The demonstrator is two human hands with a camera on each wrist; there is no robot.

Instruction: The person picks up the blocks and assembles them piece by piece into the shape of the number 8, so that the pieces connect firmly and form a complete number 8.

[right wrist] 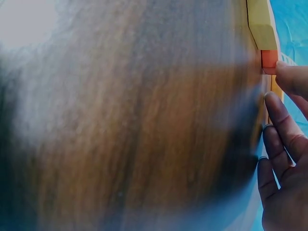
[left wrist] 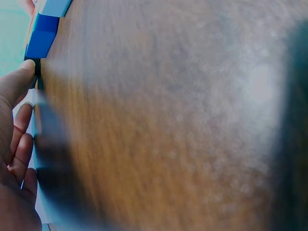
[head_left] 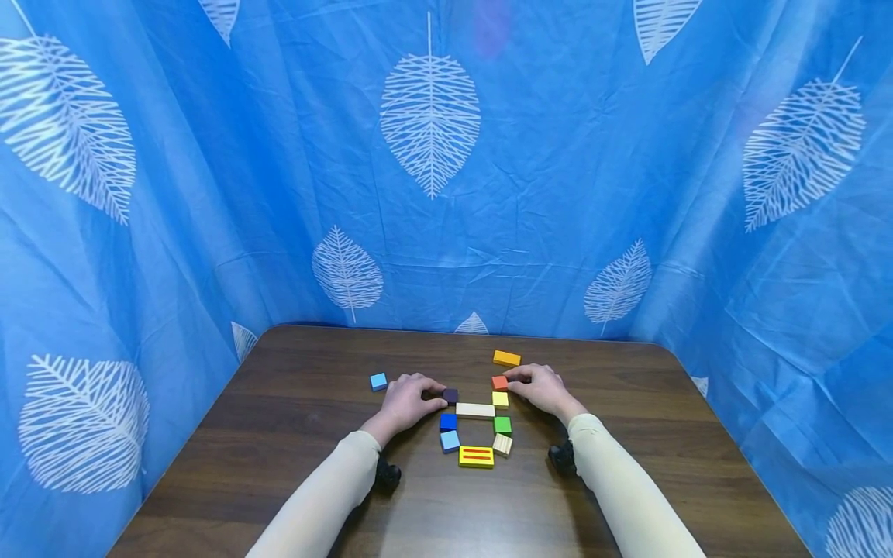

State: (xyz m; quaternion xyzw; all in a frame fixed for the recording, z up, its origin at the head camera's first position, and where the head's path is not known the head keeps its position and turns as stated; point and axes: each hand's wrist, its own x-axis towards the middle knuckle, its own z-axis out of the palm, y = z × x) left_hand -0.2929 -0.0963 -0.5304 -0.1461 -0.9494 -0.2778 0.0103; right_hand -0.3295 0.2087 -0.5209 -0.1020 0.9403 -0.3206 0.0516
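The left hand (head_left: 405,402) is pinching the dark block (head_left: 450,396) just beyond the left end of the crosswise white bar (head_left: 475,411), while the right hand (head_left: 543,387) is pinching the red block (head_left: 498,383) farther beyond the right end, each block lying inward of its hand.

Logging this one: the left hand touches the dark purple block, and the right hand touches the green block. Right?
No: the right hand touches the orange-red block, as the head view shows. The left hand does touch the dark purple block.
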